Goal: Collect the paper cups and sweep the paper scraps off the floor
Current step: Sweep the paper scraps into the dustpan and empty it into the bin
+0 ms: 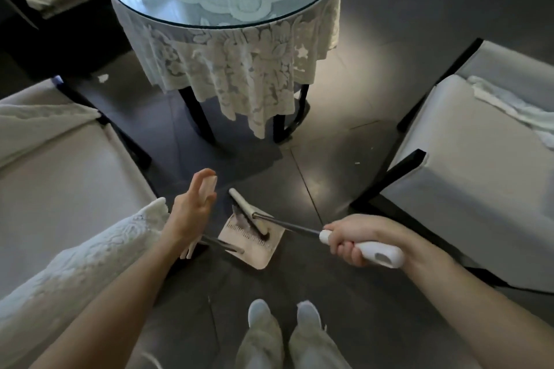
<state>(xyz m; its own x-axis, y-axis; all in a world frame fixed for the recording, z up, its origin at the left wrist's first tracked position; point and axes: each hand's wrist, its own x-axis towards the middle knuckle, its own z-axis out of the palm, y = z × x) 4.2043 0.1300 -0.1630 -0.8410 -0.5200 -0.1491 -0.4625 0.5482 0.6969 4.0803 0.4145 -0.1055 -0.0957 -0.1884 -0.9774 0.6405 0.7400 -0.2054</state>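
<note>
My right hand (356, 241) grips the white handle of a small broom (371, 253). Its dark rod runs left to a pale brush head (248, 213) that lies across a beige dustpan (254, 246) on the dark floor. My left hand (193, 207) hovers open above the dustpan's thin handle (220, 244), fingers spread, holding nothing. A white paper scrap (103, 78) lies on the floor at the left of the table, and a tiny scrap (356, 163) lies near the right chair. No paper cup is visible.
A round glass-topped table (302, 9) with a lace cloth stands ahead on black legs. White cushioned chairs flank me at the left (60, 189) and right (479, 183). My feet (281, 313) stand just behind the dustpan.
</note>
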